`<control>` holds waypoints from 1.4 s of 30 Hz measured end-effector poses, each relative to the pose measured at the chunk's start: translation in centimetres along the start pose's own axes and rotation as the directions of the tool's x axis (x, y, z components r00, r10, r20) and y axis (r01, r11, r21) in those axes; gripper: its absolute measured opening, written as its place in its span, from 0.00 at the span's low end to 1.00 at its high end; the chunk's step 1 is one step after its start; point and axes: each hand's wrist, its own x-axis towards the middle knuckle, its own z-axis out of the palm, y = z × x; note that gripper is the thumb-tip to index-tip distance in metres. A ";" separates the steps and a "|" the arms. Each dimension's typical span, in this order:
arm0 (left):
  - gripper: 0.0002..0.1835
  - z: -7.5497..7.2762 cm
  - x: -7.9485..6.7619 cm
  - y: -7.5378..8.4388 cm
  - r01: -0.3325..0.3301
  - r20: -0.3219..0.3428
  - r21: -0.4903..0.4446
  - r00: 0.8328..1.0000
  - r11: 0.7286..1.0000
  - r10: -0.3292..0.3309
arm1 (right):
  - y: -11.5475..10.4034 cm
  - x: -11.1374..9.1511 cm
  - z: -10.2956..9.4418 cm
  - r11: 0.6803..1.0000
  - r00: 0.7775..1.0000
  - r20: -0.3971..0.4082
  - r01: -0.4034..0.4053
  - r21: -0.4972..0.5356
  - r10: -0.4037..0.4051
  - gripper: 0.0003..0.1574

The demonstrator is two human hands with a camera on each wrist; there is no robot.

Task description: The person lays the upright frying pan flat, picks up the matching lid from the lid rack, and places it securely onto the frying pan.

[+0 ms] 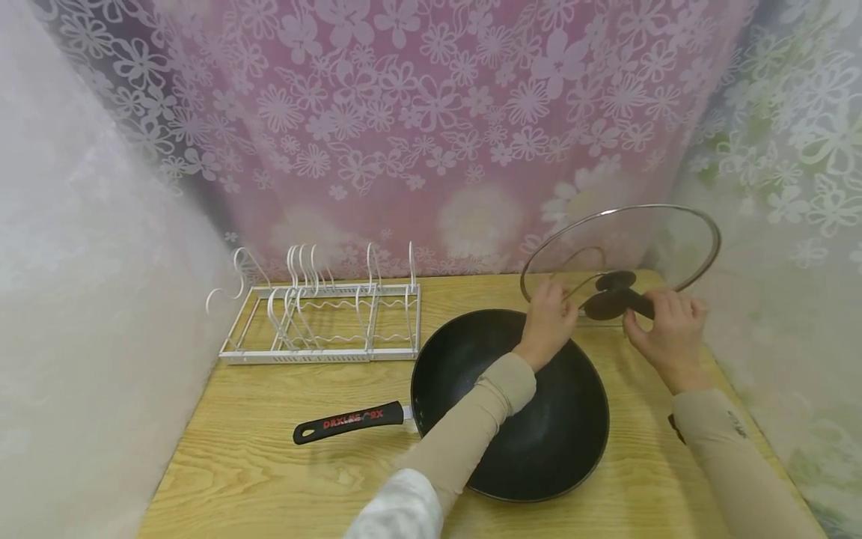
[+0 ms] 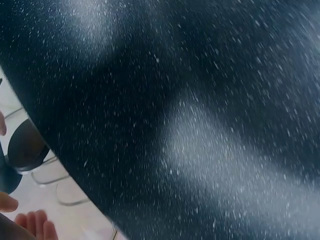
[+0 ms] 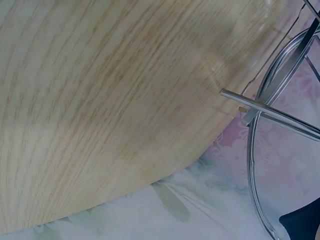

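A clear glass lid (image 1: 705, 258) with a steel rim stands tilted at the back right. My right hand (image 1: 673, 329) grips its black handle (image 1: 609, 305). My left hand (image 1: 548, 322) reaches across the wok, its curled fingers and thumb around a thin metal wire stand (image 1: 584, 283) beside the lid. Seen from the right wrist, metal bars (image 3: 285, 118) cross next to the curved rim. The black wok (image 1: 539, 442) lies below my left forearm, its long black handle (image 1: 346, 423) pointing left. In the left wrist view the wok's dark speckled surface (image 2: 150, 125) hides most of the scene.
A white wire rack (image 1: 303, 358) with upright curved dividers stands at the back left. The wood-grain table (image 1: 269, 479) has a floral curtain (image 1: 404, 150) behind it and pale sheets on both sides.
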 end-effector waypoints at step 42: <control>0.05 4.2 0.6 0.2 0.218 0.109 0.160 0.966 0.963 -0.236 | 1.1 1.5 -0.7 0.998 0.976 0.215 0.051 -0.025 -0.044 0.20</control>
